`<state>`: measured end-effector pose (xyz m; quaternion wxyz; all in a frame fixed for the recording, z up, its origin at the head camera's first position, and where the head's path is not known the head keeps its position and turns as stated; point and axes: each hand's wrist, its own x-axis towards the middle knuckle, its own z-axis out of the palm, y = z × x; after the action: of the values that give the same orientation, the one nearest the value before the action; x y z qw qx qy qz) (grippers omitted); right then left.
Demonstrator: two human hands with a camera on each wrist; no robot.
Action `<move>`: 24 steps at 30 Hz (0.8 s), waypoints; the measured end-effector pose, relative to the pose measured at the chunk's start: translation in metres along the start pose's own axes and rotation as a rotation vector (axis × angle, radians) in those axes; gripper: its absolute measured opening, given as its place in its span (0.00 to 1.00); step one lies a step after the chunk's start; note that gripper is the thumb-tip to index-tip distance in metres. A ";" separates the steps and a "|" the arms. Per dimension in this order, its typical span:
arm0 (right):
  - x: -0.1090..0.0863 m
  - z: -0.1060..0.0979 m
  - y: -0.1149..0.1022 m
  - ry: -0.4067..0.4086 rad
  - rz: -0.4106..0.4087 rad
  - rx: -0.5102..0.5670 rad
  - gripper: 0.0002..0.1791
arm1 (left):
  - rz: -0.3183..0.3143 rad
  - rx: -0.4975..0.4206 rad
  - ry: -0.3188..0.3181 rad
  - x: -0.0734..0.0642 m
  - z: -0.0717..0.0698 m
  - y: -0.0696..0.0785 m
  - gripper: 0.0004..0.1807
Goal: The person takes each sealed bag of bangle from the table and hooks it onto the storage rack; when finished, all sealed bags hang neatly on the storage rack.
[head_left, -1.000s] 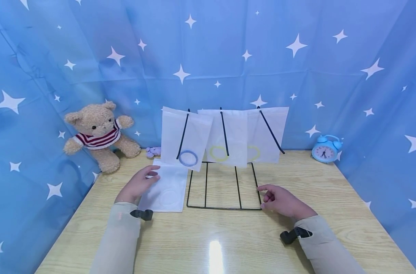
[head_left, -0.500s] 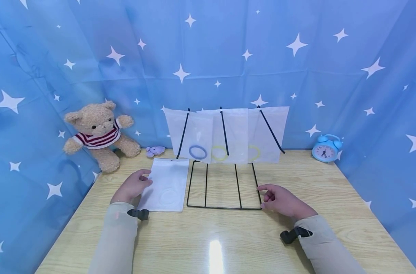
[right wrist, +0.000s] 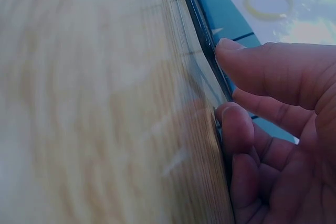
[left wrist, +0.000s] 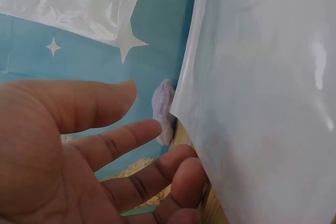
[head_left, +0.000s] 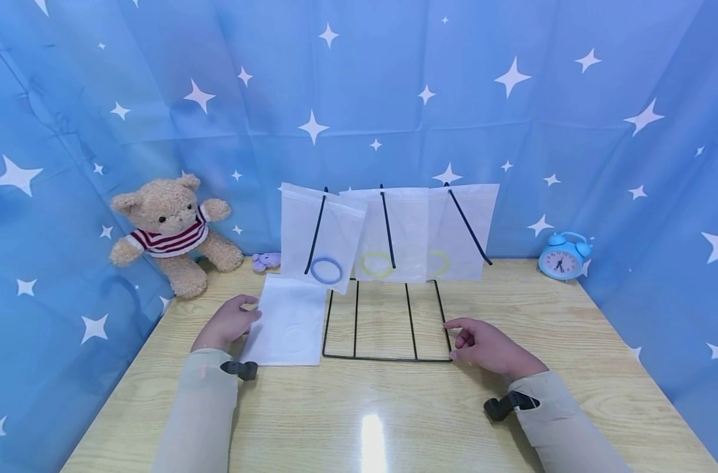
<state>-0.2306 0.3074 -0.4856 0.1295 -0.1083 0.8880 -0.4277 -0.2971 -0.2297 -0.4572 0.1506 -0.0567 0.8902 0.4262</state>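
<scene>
A black wire rack [head_left: 384,359] stands on the wooden table with three prongs. Frosted zip bags hang from them: the left bag [head_left: 296,226] shows a blue ring, while the middle bag [head_left: 408,230] and right bag [head_left: 477,220] show yellow rings. Flat on the table to the rack's left lies another white bag [head_left: 290,309] with a pale ring outline. My left hand [head_left: 225,323] is beside its left edge, fingers loosely bent and holding nothing. At the rack's front right corner, my right hand [head_left: 491,345] holds the frame with thumb and index finger, the other fingers curled.
A teddy bear [head_left: 169,220] in a striped sweater sits at the back left. Near it lies a small purple plush [head_left: 265,261]. A blue alarm clock [head_left: 560,264] stands at the back right, before a blue star-patterned curtain [head_left: 388,85].
My left hand has drawn back slightly left from the flat bag. The left hanging bag swung right, then back left. My right hand has stayed at the rack's corner.
</scene>
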 end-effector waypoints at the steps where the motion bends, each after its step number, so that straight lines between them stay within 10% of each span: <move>1: 0.000 0.000 0.000 0.000 -0.001 -0.001 0.35 | 0.000 -0.001 -0.001 0.001 0.000 0.000 0.30; 18: 0.000 0.000 -0.001 0.001 0.008 0.004 0.35 | 0.038 -0.079 -0.002 0.003 0.002 -0.002 0.20; 24: -0.001 0.001 -0.001 0.006 0.004 -0.003 0.35 | 0.069 -0.097 -0.094 0.003 -0.001 -0.005 0.16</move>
<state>-0.2295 0.3063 -0.4849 0.1274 -0.1052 0.8892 -0.4265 -0.2988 -0.2334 -0.4616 0.1746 -0.0133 0.8618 0.4760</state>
